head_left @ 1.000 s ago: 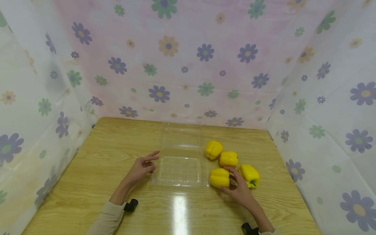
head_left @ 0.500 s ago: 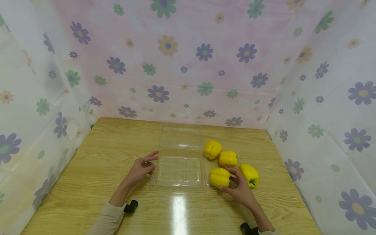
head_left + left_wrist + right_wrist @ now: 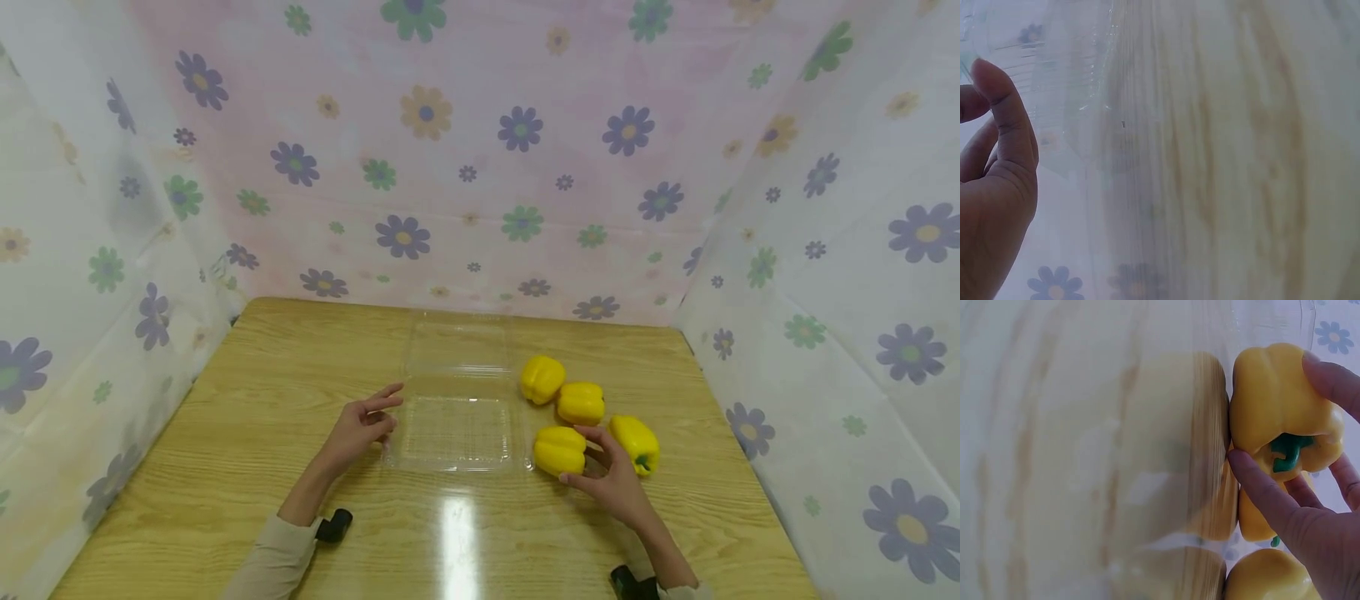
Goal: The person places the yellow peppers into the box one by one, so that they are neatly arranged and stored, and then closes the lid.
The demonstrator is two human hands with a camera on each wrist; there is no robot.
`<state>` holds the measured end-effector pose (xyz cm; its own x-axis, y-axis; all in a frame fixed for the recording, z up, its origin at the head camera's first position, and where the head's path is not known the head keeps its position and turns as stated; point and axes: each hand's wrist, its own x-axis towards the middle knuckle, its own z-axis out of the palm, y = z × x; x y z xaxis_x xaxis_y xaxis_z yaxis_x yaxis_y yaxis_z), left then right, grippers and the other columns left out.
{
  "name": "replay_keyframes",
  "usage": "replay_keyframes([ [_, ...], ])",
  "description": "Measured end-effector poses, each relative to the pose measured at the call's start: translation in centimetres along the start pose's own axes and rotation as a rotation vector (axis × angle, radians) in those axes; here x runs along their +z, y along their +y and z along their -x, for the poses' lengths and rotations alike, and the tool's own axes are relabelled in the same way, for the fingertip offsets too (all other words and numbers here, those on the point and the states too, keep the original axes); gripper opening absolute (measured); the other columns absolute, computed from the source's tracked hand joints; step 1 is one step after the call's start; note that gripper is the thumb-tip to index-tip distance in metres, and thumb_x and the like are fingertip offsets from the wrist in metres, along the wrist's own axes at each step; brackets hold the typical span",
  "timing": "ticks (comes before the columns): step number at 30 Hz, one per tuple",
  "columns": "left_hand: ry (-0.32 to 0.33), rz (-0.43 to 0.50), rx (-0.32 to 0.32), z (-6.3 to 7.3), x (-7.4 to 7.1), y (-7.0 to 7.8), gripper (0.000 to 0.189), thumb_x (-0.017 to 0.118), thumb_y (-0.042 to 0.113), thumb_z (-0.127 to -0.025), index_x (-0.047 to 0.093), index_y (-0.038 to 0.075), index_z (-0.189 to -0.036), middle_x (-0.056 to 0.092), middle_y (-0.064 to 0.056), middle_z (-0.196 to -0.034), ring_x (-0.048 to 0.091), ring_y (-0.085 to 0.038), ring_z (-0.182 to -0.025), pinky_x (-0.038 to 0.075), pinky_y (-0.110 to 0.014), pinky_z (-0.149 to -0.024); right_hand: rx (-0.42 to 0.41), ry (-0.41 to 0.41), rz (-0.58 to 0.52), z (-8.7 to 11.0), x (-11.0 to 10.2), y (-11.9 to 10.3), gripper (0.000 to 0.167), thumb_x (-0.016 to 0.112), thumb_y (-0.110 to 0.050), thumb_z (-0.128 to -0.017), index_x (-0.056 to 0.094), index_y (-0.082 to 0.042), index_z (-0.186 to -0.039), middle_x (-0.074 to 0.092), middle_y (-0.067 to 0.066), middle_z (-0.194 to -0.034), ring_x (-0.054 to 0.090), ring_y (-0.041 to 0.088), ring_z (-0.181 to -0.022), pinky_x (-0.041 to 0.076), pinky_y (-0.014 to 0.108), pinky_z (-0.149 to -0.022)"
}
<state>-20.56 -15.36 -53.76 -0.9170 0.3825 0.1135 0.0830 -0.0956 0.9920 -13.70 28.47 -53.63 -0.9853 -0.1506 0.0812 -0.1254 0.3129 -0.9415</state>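
A clear plastic clamshell container point(image 3: 453, 429) lies open on the table, its lid point(image 3: 459, 346) folded back toward the far edge. At its left side my left hand point(image 3: 362, 429) pinches the rim between thumb and fingers; in the left wrist view the thumb tip point(image 3: 991, 78) sits right at the clear plastic. My right hand point(image 3: 615, 479) holds a yellow bell pepper point(image 3: 559, 452) from its stem end, just right of the container. The right wrist view shows thumb and fingers spread around that pepper, with its green stem point(image 3: 1290, 450) facing the palm.
Two more yellow peppers, one farther back point(image 3: 542, 380) and one beside it point(image 3: 581, 403), lie behind the held one. Another yellow pepper point(image 3: 635, 445) rests right of my right hand. Flower-printed cloth point(image 3: 465, 167) walls the wooden table point(image 3: 300, 342) on three sides.
Both hands keep their places at the container and the pepper. The whole head view has shifted very slightly.
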Motion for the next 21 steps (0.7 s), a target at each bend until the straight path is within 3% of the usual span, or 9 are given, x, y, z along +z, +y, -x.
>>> replay_keyframes([
  [13, -0.003, 0.003, -0.006, -0.23, 0.15, 0.0, 0.045, 0.055, -0.011, -0.098, 0.044, -0.022, -0.14, 0.026, -0.028, -0.163, 0.056, -0.008, -0.074, 0.054, -0.021, -0.057, 0.004, 0.021, -0.002, 0.05, 0.0, -0.12, 0.072, 0.087, -0.003, -0.078, 0.051, -0.004, -0.14, 0.046, 0.02, -0.146, 0.052, 0.047, -0.127, 0.056, 0.03, -0.093],
  [21, -0.001, 0.005, -0.01, -0.12, 0.22, 0.16, 0.046, 0.057, -0.01, -0.098, 0.043, -0.022, -0.141, 0.024, -0.03, -0.163, 0.055, -0.009, -0.073, 0.053, -0.022, -0.057, 0.013, 0.023, 0.036, -0.01, 0.08, -0.56, 0.071, 0.088, -0.006, -0.078, 0.053, -0.006, -0.139, 0.048, 0.02, -0.145, 0.053, 0.048, -0.126, 0.06, 0.034, -0.088],
])
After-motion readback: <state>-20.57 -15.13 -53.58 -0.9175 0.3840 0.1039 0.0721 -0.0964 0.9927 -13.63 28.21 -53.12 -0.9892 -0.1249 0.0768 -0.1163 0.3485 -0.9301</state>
